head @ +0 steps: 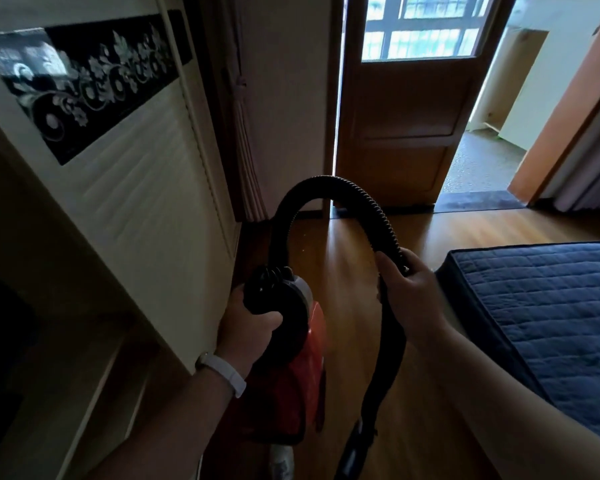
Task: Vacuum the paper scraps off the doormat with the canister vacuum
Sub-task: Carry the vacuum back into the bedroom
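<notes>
My left hand (pixel 248 323) grips the black carry handle of the red canister vacuum (pixel 303 372), which hangs lifted off the wooden floor. From the canister's top the black ribbed hose (pixel 329 188) arches up and over to my right hand (pixel 407 289), which is closed around it. Below that hand the hose runs down toward the black wand (pixel 355 445) at the bottom edge. A dark grey doormat (pixel 478 201) lies at the open doorway far ahead. No paper scraps can be made out on it from here.
A cream wardrobe (pixel 146 188) with a black floral panel stands close on the left. A blue quilted mattress (pixel 541 313) lies on the floor at the right. A brown door (pixel 406 109) with a window stands open ahead, and the wooden floor (pixel 361 251) runs between them.
</notes>
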Available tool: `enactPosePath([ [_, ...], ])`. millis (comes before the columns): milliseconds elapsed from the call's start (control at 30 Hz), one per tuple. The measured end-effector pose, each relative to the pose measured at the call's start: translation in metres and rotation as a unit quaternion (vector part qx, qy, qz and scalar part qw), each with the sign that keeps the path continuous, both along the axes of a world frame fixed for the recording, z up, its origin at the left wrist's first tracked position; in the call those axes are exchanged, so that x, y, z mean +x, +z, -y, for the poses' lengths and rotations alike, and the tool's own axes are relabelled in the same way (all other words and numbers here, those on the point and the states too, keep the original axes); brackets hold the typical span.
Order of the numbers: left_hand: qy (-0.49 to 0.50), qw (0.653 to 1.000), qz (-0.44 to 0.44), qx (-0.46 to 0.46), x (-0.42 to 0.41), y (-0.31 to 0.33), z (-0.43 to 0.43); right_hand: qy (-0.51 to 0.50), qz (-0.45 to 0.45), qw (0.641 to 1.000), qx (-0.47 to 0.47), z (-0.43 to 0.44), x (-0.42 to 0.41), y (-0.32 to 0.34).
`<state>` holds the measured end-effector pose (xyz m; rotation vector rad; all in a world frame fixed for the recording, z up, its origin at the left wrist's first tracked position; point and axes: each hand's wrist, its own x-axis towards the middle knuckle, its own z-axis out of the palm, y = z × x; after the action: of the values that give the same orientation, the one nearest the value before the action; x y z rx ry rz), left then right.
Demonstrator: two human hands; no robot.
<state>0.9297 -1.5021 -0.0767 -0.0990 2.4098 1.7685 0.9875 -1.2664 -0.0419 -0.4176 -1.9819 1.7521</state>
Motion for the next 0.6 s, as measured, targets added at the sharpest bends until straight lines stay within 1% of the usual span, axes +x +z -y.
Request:
enactPosePath([
  [133, -0.059, 0.998, 0.007, 0.003, -0.085, -0.01, -0.019, -0.064, 0.014, 0.997, 0.036, -0.017, -0.065, -0.005],
  [333, -0.109, 0.994, -0.003, 0.018, -0.198, -0.005, -0.055, -0.143, 0.013, 0.988, 0.05, -0.042, -0.143, 0.013],
  [600, -0.152, 0.988, -0.01, 0.005, -0.298, 0.003, -0.113, -0.195, 0.02, 0.98, 0.02, -0.09, -0.212, 0.011],
])
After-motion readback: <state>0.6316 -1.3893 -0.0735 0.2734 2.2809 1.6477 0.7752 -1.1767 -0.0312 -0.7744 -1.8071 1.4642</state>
